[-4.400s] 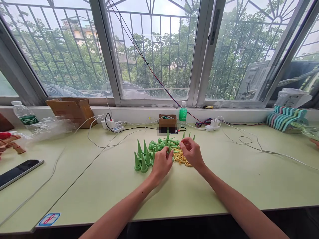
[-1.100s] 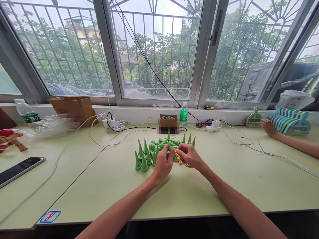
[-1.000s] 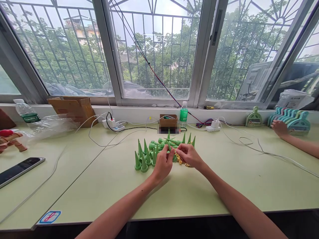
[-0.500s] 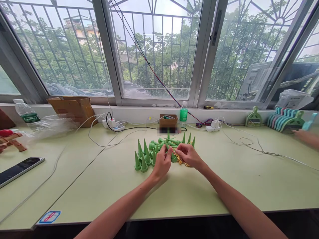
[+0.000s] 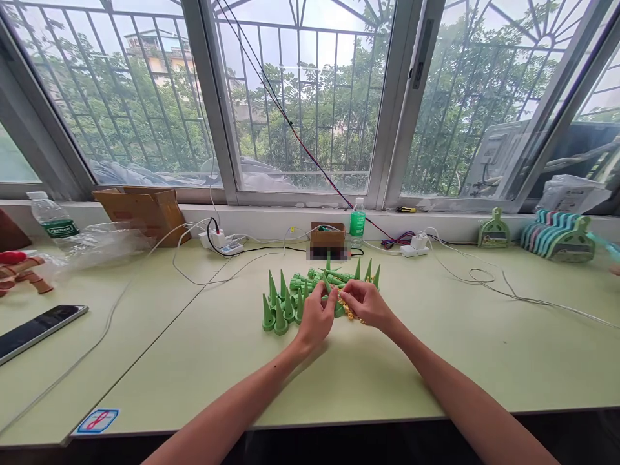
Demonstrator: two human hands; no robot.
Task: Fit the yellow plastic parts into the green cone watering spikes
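My left hand [image 5: 317, 315] is closed around a green plastic spike [image 5: 326, 283], its pointed end tilted up and away. My right hand [image 5: 367, 301] is in a pinch right beside it, fingertips close to the spike; whatever they grip is too small and hidden to make out. Small yellow plastic pieces [image 5: 347, 310] lie in a heap under and between my hands. To the left, several green cone-shaped spikes [image 5: 279, 320] stand upright on their round caps. More green spikes [image 5: 300, 282] lie on their sides behind my hands.
A small brown box [image 5: 327, 234] and a green-labelled bottle [image 5: 357, 221] stand behind the pile. White cables [image 5: 504, 284] cross the table [image 5: 194, 381]. A phone [image 5: 39, 332] lies left. Small dustpans [image 5: 557, 239] stand far right, near another person's fingers [image 5: 615, 269] at the edge.
My hands hold almost the same pose at the spike. At the far right, the other person's hand has moved rightward, mostly out of view, with a light blue item.
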